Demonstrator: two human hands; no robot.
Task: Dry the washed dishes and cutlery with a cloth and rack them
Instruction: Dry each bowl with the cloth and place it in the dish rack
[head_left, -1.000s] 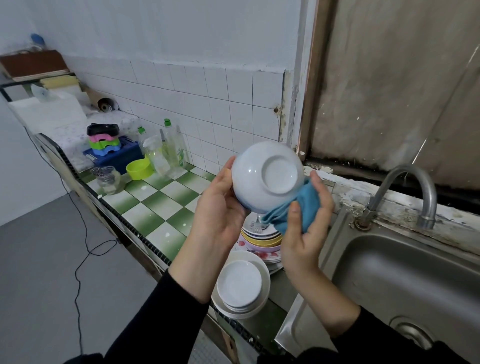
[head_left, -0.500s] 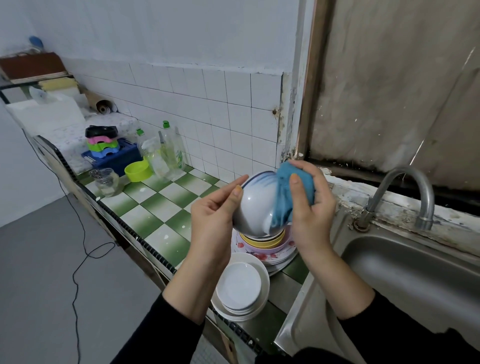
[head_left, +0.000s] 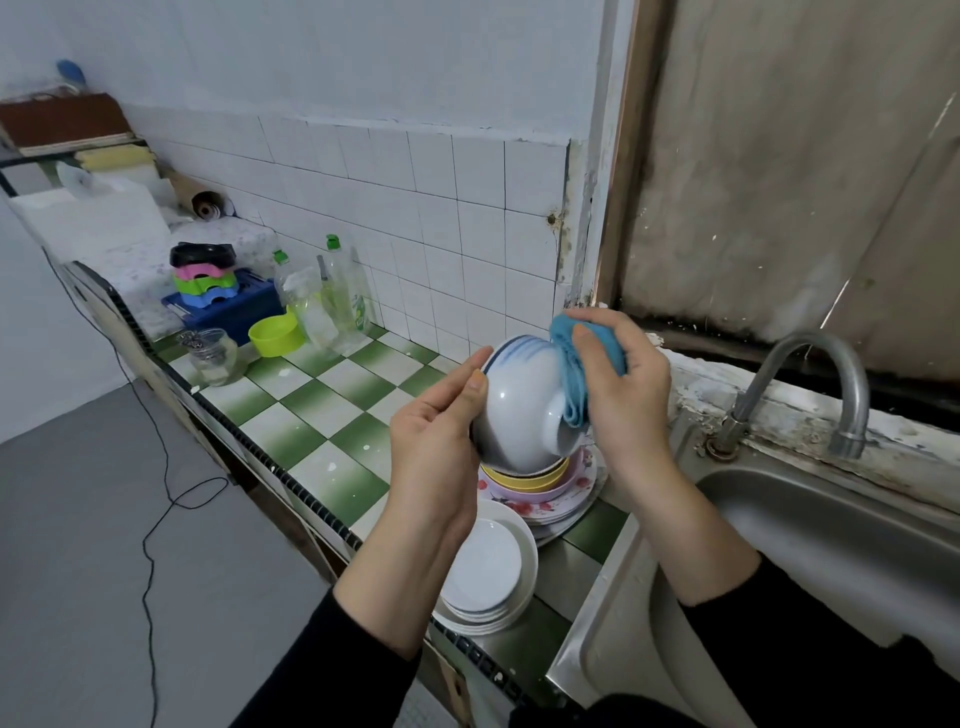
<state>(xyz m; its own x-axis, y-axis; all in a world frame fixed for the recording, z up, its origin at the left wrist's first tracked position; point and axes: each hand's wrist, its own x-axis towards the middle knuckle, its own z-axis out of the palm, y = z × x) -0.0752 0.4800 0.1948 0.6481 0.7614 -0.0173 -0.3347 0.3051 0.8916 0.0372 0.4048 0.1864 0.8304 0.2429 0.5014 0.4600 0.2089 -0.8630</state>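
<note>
A white bowl with blue rim lines (head_left: 519, 405) is held on its side above the counter. My left hand (head_left: 439, 434) grips it by the rim, thumb on the outside. My right hand (head_left: 621, 395) grips a blue cloth (head_left: 579, 364) and presses it against the bowl's base. Directly below sits a stack of coloured plates and bowls (head_left: 545, 483), yellow, pink and floral. A pile of white plates (head_left: 488, 571) lies nearer, at the counter's front edge.
A steel sink (head_left: 841, 540) with a curved tap (head_left: 810, 384) lies to the right. Along the green-and-white tiled counter (head_left: 322, 415) stand detergent bottles (head_left: 343, 296), a lime bowl (head_left: 275, 335), a glass jar (head_left: 213, 356) and a blue crate (head_left: 228, 312) of coloured items.
The bowl has turned from base-toward-me to lying on its side. My right hand with the cloth moved up from under the bowl onto its base and side.
</note>
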